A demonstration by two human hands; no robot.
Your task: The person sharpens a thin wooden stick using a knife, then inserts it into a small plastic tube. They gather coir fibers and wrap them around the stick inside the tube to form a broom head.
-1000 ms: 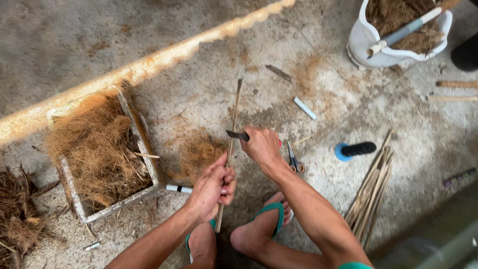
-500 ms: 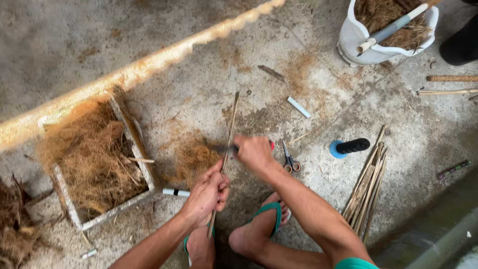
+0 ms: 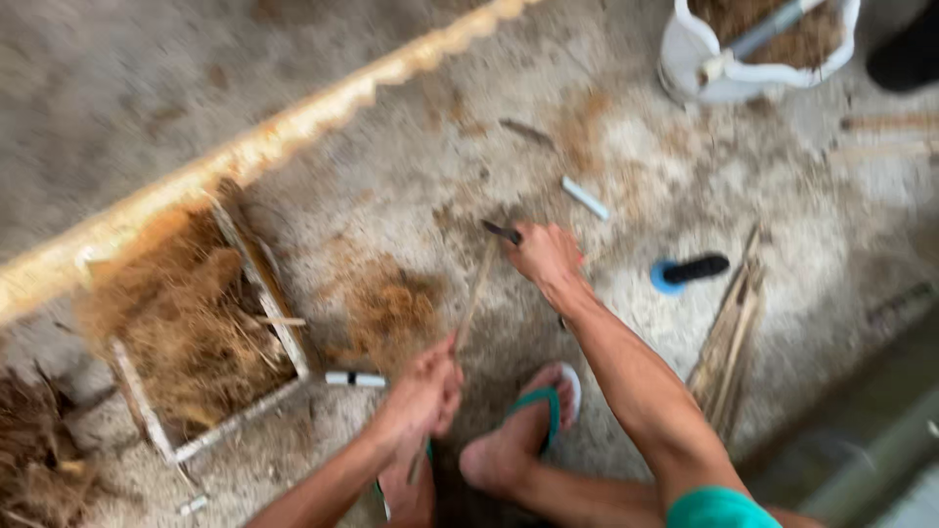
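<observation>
My left hand (image 3: 427,388) grips the near end of a thin wooden stick (image 3: 476,293) that slants up and away over the concrete floor. My right hand (image 3: 543,253) is closed on a dark-bladed knife (image 3: 501,232), its blade resting at the stick's far end. A small heap of brown fibre shavings (image 3: 389,305) lies just left of the stick. My foot in a green sandal (image 3: 533,416) is planted below the hands. The picture is blurred by motion.
A wooden frame (image 3: 274,323) full of brown coir stands at left. A bundle of split sticks (image 3: 729,342) lies at right, beside a blue-and-black tool (image 3: 688,271). A white bucket (image 3: 696,59) with fibre stands at the top right. A small white tube (image 3: 354,378) lies near the frame.
My right hand has pushed the knife up along the stick, away from me. The stick's far part looks shorter. The view has shifted and blurred.
</observation>
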